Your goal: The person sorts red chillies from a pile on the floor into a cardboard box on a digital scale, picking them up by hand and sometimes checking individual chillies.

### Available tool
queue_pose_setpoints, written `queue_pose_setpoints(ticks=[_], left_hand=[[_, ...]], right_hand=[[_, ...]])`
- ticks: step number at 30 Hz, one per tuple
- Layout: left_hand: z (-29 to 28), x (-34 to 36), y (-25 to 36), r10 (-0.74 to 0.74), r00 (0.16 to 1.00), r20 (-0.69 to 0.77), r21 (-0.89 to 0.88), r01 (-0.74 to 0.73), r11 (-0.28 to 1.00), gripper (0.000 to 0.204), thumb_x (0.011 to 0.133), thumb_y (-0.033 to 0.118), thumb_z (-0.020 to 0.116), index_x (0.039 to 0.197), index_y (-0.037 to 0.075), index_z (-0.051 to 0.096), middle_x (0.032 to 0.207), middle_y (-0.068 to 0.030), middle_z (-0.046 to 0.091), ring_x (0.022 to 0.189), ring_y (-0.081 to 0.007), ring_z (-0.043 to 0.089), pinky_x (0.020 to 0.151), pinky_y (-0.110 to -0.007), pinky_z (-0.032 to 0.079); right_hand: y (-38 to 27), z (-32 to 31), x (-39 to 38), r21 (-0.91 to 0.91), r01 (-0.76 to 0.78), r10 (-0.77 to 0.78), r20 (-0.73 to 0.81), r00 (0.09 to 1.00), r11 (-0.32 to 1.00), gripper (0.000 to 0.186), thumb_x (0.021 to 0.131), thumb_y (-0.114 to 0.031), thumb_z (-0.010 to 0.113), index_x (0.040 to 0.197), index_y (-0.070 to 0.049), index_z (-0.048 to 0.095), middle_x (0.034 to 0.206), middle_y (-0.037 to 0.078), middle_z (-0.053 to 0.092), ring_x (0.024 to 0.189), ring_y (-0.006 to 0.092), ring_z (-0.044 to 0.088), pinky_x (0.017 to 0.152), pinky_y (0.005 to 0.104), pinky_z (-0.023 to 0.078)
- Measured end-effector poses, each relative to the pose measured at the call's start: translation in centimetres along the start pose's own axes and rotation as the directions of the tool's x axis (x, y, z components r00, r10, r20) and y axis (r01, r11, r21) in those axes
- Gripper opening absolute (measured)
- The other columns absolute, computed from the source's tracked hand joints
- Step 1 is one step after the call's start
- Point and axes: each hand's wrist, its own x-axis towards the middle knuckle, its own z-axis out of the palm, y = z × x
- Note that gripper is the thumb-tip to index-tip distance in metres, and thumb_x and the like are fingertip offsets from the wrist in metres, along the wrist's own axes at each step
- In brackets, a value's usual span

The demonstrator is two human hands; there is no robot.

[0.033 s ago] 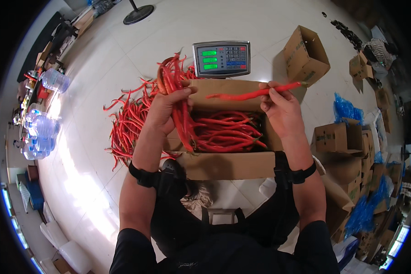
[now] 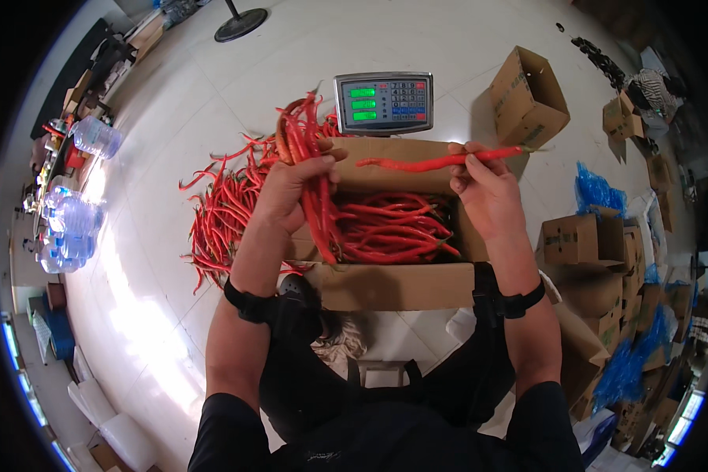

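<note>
My left hand is closed around a bunch of long red chilli peppers, held upright over the left part of an open cardboard box. Between the thumb and fingers of my right hand is a single red chilli pepper. It lies nearly level above the box's far right side, its green stem pointing right. Many red chillies lie side by side inside the box. To the left of the box a loose heap of red chillies spreads out, partly hidden by my left forearm.
A digital scale display with green readouts stands behind the box. An open carton is at the far right. Stacked cartons and blue plastic film crowd the right side. Large clear water bottles stand at the left.
</note>
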Motion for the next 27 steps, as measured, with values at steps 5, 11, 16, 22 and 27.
queue_pose_setpoints(ticks=[5,11,16,22,27], left_hand=[[1.2,-0.5,-1.4,0.011,0.999,0.040,-0.005,-0.011,1.000,0.031,0.080,-0.005,0.065,0.109,0.004,0.056,0.108,-0.0136,0.063,0.081,-0.0207,0.067,0.067,-0.031,0.058],[0.3,0.4,-1.2,0.110,0.994,0.005,-0.173,-0.107,0.979,0.029,0.082,-0.004,0.067,0.108,0.003,0.056,0.100,-0.0119,0.066,0.079,-0.0199,0.066,0.071,-0.032,0.056],[0.3,0.0,-1.3,0.165,0.986,0.036,-0.204,-0.155,0.967,0.030,0.081,-0.005,0.066,0.108,0.005,0.056,0.102,-0.0119,0.066,0.081,-0.0194,0.065,0.072,-0.034,0.055],[0.5,0.0,-1.2,0.173,0.974,0.147,-0.231,-0.136,0.963,0.033,0.080,-0.008,0.065,0.109,0.006,0.056,0.106,-0.0130,0.066,0.082,-0.0191,0.065,0.074,-0.033,0.055],[0.5,-0.2,-0.4,0.185,0.977,0.103,-0.149,-0.168,0.974,0.036,0.082,-0.006,0.064,0.115,0.005,0.054,0.113,-0.0149,0.062,0.078,-0.0190,0.064,0.071,-0.034,0.054]], right_hand=[[0.6,1.3,-0.7,-0.032,0.047,-0.046,0.036,0.998,0.998,0.017,0.094,-0.001,0.053,0.108,-0.004,0.062,0.114,0.016,0.063,0.085,0.0177,0.061,0.070,0.0294,0.049],[0.2,3.1,-2.0,-0.681,0.521,-0.084,0.564,0.821,0.515,0.022,0.091,0.004,0.054,0.108,-0.002,0.066,0.112,0.012,0.064,0.096,0.0146,0.061,0.080,0.0273,0.050],[0.2,4.5,-3.9,-0.719,0.027,0.442,0.456,0.773,0.695,0.034,0.084,0.012,0.049,0.112,0.000,0.066,0.099,0.009,0.068,0.092,0.0159,0.064,0.084,0.0273,0.050],[1.7,2.7,-2.5,-0.852,0.042,0.410,0.294,0.863,0.522,0.027,0.088,0.006,0.054,0.112,0.000,0.066,0.097,0.007,0.068,0.086,0.0110,0.062,0.080,0.0233,0.049],[0.0,1.9,-2.3,-0.812,0.051,0.211,0.211,0.954,0.582,0.031,0.090,0.003,0.056,0.119,-0.001,0.062,0.100,0.005,0.067,0.086,0.0076,0.060,0.077,0.0210,0.048]])
